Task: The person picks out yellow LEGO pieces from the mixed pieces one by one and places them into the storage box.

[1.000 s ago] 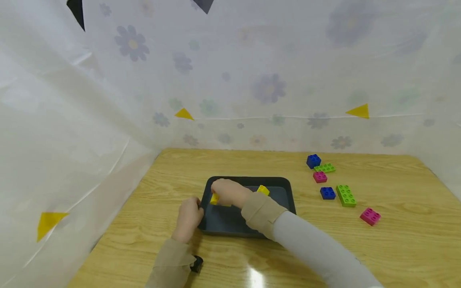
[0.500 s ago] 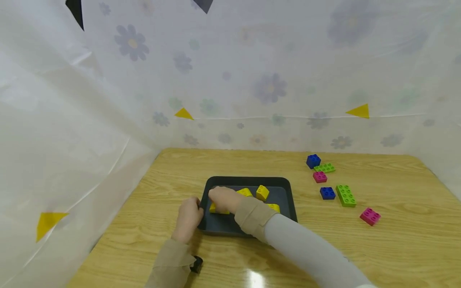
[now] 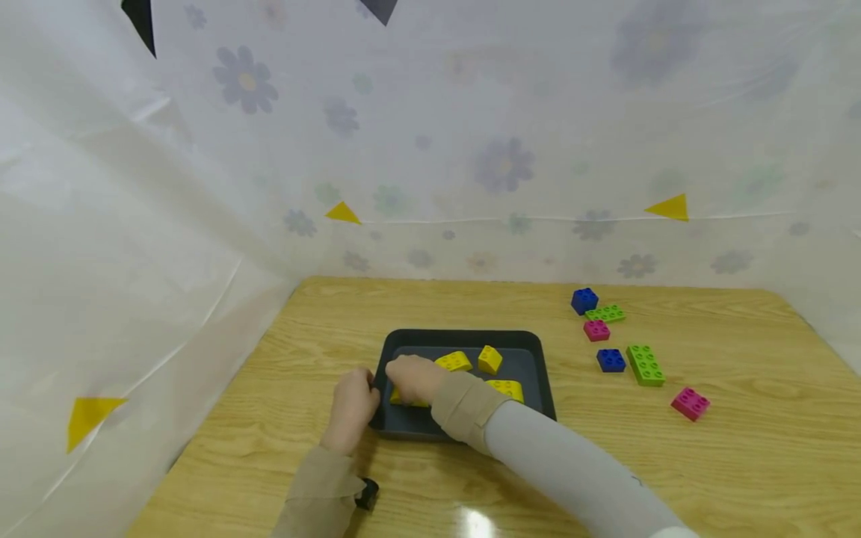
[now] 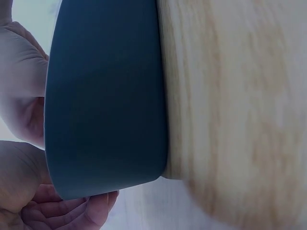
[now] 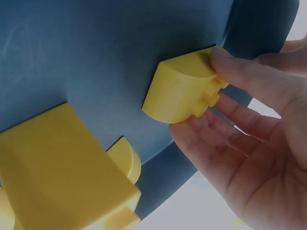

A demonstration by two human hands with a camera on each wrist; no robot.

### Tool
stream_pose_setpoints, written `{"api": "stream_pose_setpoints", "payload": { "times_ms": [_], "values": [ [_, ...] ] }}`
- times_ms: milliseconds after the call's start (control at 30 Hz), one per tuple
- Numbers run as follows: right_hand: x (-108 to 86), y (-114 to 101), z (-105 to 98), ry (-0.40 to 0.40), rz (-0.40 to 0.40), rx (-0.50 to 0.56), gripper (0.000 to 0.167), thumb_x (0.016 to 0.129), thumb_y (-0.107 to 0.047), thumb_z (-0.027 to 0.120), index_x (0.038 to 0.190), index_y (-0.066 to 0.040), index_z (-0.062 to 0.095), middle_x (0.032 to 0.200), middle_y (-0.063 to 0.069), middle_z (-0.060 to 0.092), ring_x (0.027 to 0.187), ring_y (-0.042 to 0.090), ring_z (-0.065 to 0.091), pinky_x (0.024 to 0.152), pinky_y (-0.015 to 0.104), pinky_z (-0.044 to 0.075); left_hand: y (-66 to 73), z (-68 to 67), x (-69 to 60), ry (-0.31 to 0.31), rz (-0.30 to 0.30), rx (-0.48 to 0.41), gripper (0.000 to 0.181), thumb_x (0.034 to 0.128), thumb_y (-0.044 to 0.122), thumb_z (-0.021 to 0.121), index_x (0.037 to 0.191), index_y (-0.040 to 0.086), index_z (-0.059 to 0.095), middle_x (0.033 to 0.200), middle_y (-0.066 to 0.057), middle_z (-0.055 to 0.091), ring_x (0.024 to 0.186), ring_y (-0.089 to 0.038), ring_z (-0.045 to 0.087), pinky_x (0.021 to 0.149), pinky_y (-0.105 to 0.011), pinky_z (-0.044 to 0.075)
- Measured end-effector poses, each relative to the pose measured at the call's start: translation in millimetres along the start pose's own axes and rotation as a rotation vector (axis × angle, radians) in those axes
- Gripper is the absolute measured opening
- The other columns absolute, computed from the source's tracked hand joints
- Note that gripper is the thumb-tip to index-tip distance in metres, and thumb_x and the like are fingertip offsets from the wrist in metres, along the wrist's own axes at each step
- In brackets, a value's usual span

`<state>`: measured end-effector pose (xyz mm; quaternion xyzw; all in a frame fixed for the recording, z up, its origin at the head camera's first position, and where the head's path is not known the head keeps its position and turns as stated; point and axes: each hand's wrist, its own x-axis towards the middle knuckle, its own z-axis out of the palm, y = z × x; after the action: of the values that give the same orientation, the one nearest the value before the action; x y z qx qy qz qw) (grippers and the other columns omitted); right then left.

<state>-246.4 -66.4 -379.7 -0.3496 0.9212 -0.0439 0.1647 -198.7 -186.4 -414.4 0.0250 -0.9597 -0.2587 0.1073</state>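
Note:
My left hand (image 3: 354, 407) grips the left side of a dark tray (image 3: 471, 335). In the left wrist view, that hand's fingers (image 4: 96, 208) curl around a corner of the tray wall (image 4: 105, 105). Inside the tray, at its left side, my right hand (image 3: 413, 379) pinches a yellow toy brick (image 5: 180, 91) with a curved side, thumb on one face and fingers on another. The brick is close to the tray floor; whether it touches is unclear. Other yellow bricks lie in the tray: an arched one (image 3: 454, 362), a smaller one (image 3: 489, 360) and one (image 3: 506, 389) partly behind my right forearm.
Right of the tray, blue bricks (image 3: 610, 360), green bricks (image 3: 646, 365) and pink bricks (image 3: 690, 403) lie loose on the wooden table (image 3: 323, 321). A flowered sheet (image 3: 417, 149) hangs behind the table. A small black object (image 3: 366, 494) sits by my left cuff.
My right hand has shifted slightly left and toward me within the tray, uncovering more of the yellow bricks. My left hand has stayed on the tray's side.

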Motion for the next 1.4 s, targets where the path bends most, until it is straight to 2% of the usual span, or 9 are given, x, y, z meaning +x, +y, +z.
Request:
{"api": "stream_pose_setpoints", "payload": {
  "times_ms": [233,467,600,867,1033,1200,1300,1400],
  "values": [
    [-0.2,-1.9,3.2,0.004,-0.003,-0.044,0.021,0.077,-0.007,0.069,0.096,-0.013,0.061,0.099,0.004,0.062,0.076,0.012,0.052,0.072,0.027,0.046,1.2,-1.2,-0.7,-0.017,-0.007,0.002,0.011,0.0706,-0.007,0.054,0.062,0.0,0.054,0.056,-0.005,0.05,0.049,-0.016,0.045,0.044,-0.026,0.036],
    [0.1,-1.8,3.3,-0.01,0.004,-0.046,0.022,0.079,-0.009,0.069,0.099,-0.013,0.06,0.101,0.005,0.062,0.077,0.012,0.052,0.071,0.027,0.046,1.9,-1.2,0.1,-0.035,-0.032,0.0,0.01,0.0713,-0.006,0.055,0.064,0.0,0.056,0.057,-0.006,0.051,0.05,-0.016,0.046,0.045,-0.026,0.037],
    [-3.5,-3.2,-1.8,-0.006,0.002,-0.06,0.021,0.082,-0.016,0.067,0.101,-0.013,0.058,0.101,0.004,0.06,0.081,0.013,0.053,0.072,0.027,0.045,1.8,-1.2,0.5,-0.028,-0.022,0.001,0.01,0.0707,-0.006,0.054,0.063,0.0,0.056,0.057,-0.006,0.051,0.051,-0.016,0.047,0.045,-0.027,0.037],
    [-14.7,0.8,-18.1,0.031,-0.017,-0.066,0.039,0.084,-0.026,0.064,0.12,-0.014,0.055,0.115,0.003,0.058,0.1,0.016,0.056,0.082,0.029,0.046,1.2,-2.3,-1.1,-0.03,0.001,-0.024,0.013,0.0702,-0.008,0.053,0.06,0.0,0.053,0.054,-0.005,0.049,0.046,-0.015,0.043,0.042,-0.025,0.034],
    [-31.8,14.5,-31.5,0.08,-0.038,-0.059,0.04,0.086,-0.029,0.061,0.123,-0.016,0.052,0.121,0.004,0.053,0.101,0.017,0.056,0.082,0.029,0.046,1.6,-0.8,0.1,-0.025,0.007,-0.025,0.019,0.0694,-0.008,0.054,0.056,0.004,0.047,0.051,-0.002,0.04,0.045,-0.013,0.036,0.042,-0.024,0.028],
    [-54.5,37.9,-44.8,0.158,-0.036,-0.037,0.046,0.089,-0.032,0.055,0.131,-0.017,0.046,0.134,0.008,0.044,0.104,0.019,0.056,0.082,0.031,0.046,2.6,-0.5,1.1,-0.023,-0.011,-0.029,0.017,0.069,-0.008,0.054,0.058,0.003,0.047,0.054,-0.003,0.041,0.048,-0.015,0.037,0.044,-0.025,0.029],
    [-69.2,54.7,-49.7,0.224,-0.042,0.006,0.046,0.091,-0.033,0.052,0.132,-0.016,0.044,0.134,0.01,0.043,0.096,0.019,0.058,0.076,0.031,0.047,2.8,-1.8,1.4,-0.032,-0.029,-0.025,0.015,0.0696,-0.008,0.054,0.059,0.002,0.049,0.055,-0.004,0.043,0.049,-0.015,0.039,0.044,-0.025,0.031],
    [-84.2,73.1,-53.4,0.299,-0.056,0.075,0.046,0.092,-0.031,0.051,0.133,-0.012,0.042,0.134,0.012,0.041,0.098,0.022,0.056,0.079,0.033,0.046,2.4,-2.1,2.4,-0.043,-0.032,-0.021,0.014,0.0704,-0.008,0.054,0.06,0.002,0.05,0.056,-0.004,0.044,0.049,-0.015,0.04,0.044,-0.025,0.032]
  ]
}}
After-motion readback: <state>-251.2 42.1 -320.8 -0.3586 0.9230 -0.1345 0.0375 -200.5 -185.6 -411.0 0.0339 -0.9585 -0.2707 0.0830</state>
